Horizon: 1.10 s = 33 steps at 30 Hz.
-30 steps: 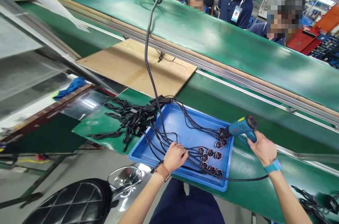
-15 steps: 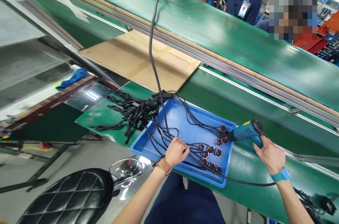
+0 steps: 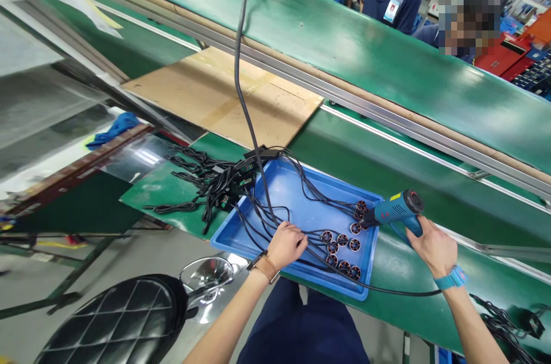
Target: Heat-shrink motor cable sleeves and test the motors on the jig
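My right hand (image 3: 433, 247) is wrapped round the grip of a blue heat gun (image 3: 394, 209). Its dark nozzle points left, close over the upper group of small round motor-like parts with copper-coloured windings (image 3: 355, 228) in a blue tray (image 3: 297, 174). More such parts (image 3: 342, 240) lie in the tray's right half, each on a thin black lead. My left hand (image 3: 287, 244), fingers curled, is closed over black cables (image 3: 262, 226) at the tray's near side; the fingertips are partly hidden. A thick black cord (image 3: 241, 88) runs down to this hand.
Bundled black cables (image 3: 215, 180) lie left of the tray, and others (image 3: 499, 324) at lower right. Flat cardboard (image 3: 224, 97) rests behind. A green conveyor belt (image 3: 327, 42) crosses the back, with several people beyond. A black padded stool (image 3: 116, 318) stands at lower left.
The heat gun and my right hand have shifted slightly left, bringing the nozzle nearer the front part of the upper group. My left hand stays in place. The view has tilted a little.
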Each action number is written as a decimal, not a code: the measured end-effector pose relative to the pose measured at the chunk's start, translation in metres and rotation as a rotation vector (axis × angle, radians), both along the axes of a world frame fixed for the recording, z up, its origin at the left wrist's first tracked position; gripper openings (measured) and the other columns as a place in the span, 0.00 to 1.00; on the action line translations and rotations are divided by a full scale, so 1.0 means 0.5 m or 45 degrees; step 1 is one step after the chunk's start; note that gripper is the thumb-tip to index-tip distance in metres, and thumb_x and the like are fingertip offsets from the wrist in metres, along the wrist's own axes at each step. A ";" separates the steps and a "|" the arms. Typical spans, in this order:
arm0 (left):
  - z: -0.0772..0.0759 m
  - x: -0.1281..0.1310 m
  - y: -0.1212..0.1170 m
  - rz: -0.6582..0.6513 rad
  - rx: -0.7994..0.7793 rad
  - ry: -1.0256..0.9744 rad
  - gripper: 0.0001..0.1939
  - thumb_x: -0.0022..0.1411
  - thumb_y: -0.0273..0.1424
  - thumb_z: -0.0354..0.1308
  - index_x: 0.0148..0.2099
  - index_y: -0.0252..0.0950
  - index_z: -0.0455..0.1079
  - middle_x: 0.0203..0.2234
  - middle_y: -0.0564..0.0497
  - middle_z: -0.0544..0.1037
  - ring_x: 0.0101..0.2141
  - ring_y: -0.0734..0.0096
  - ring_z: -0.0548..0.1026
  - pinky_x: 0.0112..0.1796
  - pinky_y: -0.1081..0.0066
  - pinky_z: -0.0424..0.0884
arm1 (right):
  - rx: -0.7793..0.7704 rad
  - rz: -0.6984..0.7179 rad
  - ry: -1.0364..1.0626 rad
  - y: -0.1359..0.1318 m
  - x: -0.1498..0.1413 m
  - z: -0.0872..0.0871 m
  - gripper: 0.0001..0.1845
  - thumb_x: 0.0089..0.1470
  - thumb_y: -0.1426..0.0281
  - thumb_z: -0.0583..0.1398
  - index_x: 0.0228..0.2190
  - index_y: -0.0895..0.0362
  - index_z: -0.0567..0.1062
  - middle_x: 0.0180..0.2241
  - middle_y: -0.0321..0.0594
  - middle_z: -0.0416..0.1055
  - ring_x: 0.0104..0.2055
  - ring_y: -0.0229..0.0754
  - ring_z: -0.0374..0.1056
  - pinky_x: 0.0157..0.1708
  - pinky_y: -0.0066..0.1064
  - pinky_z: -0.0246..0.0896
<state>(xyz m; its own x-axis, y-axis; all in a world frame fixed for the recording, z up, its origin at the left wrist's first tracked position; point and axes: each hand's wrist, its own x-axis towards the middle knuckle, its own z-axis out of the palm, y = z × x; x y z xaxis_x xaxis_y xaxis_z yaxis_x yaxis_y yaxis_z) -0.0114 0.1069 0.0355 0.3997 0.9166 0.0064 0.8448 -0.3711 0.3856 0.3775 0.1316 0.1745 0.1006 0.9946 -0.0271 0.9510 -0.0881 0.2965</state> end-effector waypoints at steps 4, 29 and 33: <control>-0.001 -0.006 -0.004 0.005 0.008 -0.008 0.23 0.70 0.32 0.47 0.22 0.36 0.68 0.20 0.51 0.75 0.27 0.69 0.71 0.39 0.61 0.57 | 0.017 0.019 0.004 -0.002 -0.008 0.000 0.20 0.63 0.55 0.56 0.51 0.49 0.74 0.39 0.37 0.77 0.31 0.41 0.72 0.24 0.32 0.45; 0.007 -0.007 -0.011 -0.011 0.026 -0.033 0.22 0.68 0.31 0.48 0.21 0.36 0.67 0.19 0.51 0.75 0.27 0.69 0.70 0.38 0.61 0.57 | -0.236 0.014 0.030 -0.055 0.005 0.011 0.20 0.64 0.54 0.54 0.53 0.48 0.70 0.44 0.39 0.77 0.36 0.46 0.75 0.26 0.30 0.52; 0.007 -0.010 -0.012 -0.014 0.027 -0.031 0.22 0.68 0.32 0.48 0.20 0.37 0.67 0.19 0.51 0.75 0.27 0.69 0.70 0.38 0.61 0.57 | -0.254 0.000 0.043 -0.054 0.002 0.014 0.19 0.64 0.55 0.54 0.52 0.48 0.71 0.44 0.39 0.78 0.35 0.45 0.75 0.25 0.31 0.51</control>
<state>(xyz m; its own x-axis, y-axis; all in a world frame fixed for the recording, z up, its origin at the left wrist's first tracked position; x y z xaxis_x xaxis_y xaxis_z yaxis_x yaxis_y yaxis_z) -0.0163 0.1011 0.0389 0.4093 0.9117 0.0355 0.8309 -0.3885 0.3983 0.3783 0.1043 0.1815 0.0965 0.9691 -0.2269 0.9607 -0.0311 0.2759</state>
